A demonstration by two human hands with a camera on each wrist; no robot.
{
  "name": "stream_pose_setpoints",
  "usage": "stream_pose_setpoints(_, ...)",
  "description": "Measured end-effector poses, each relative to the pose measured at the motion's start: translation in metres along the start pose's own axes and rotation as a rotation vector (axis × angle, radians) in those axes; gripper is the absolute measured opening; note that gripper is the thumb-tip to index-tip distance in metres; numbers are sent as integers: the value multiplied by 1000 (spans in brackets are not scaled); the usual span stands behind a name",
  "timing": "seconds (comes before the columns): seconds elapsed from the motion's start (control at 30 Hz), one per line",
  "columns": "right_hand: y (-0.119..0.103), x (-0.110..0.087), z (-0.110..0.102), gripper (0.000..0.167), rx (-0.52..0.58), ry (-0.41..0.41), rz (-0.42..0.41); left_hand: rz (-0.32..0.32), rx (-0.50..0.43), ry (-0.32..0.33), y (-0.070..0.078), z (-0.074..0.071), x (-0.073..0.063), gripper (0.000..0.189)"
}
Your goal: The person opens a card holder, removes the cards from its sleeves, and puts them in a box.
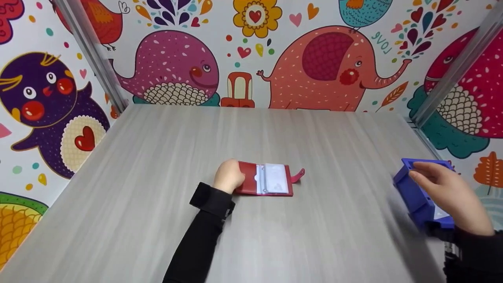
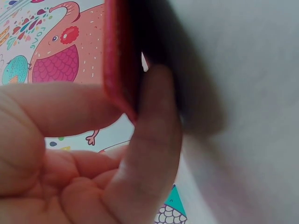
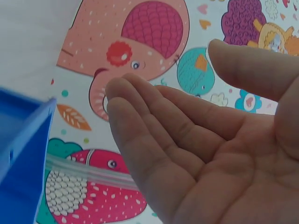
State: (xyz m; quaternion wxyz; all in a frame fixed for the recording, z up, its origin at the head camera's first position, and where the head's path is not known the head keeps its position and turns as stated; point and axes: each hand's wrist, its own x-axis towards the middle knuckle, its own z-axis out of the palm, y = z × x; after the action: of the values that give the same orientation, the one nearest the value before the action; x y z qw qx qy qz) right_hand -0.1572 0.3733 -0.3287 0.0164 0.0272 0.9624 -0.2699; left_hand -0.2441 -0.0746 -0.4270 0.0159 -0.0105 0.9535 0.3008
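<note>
A red card holder (image 1: pixel 265 179) lies opened out on the table, with clear plastic sleeves inside and a strap with a snap (image 1: pixel 298 175) sticking out to its right. My left hand (image 1: pixel 229 175) pinches its left cover; in the left wrist view, thumb and finger are on either side of the red cover (image 2: pixel 114 56). At the right, my right hand (image 1: pixel 452 192) is above a blue plastic bin (image 1: pixel 412 192). The right wrist view shows this hand (image 3: pixel 219 144) holding nothing, fingers nearly straight and thumb apart, beside the bin's wall (image 3: pixel 23 163).
The grey wood-grain table (image 1: pixel 157 145) spreads around the card holder. Walls printed with cartoon animals stand behind it and at both sides, with metal posts (image 1: pixel 92 55) at the corners. Something whitish (image 1: pixel 441 212) shows in the bin's near part, its kind unclear.
</note>
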Motion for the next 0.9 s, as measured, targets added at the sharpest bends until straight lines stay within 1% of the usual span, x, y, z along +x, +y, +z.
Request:
stream_pose_setpoints(0.1, -6, 2, 5, 72, -7, 3, -36, -2, 3, -4, 0, 1, 0, 30)
stream_pose_setpoints(0.17, -10, 3, 8, 68, -5, 13, -76, 1, 11, -4, 0, 1, 1, 30)
stream_pose_setpoints(0.3, -18, 6, 15, 61, 8, 5, -146, 10, 18, 2, -1, 1, 1, 30)
stream_pose_setpoints(0.43, -29, 10, 23, 61, 14, -21, -173, 16, 15, 5, -1, 1, 1, 31)
stream_pose_setpoints(0.53, -37, 14, 31, 59, 20, -16, -198, 20, 20, 8, -2, 0, 1, 31)
stream_pose_setpoints(0.7, -50, 20, 47, 52, 38, 3, -246, 4, 11, -2, -1, 0, 1, 33)
stream_pose_setpoints(0.77, -55, 23, 54, 50, 51, -2, -263, -2, 8, -6, -1, 0, 1, 33)
stream_pose_setpoints(0.9, -66, 26, 67, 46, 76, -27, -291, 7, 15, -1, -1, 1, 1, 30)
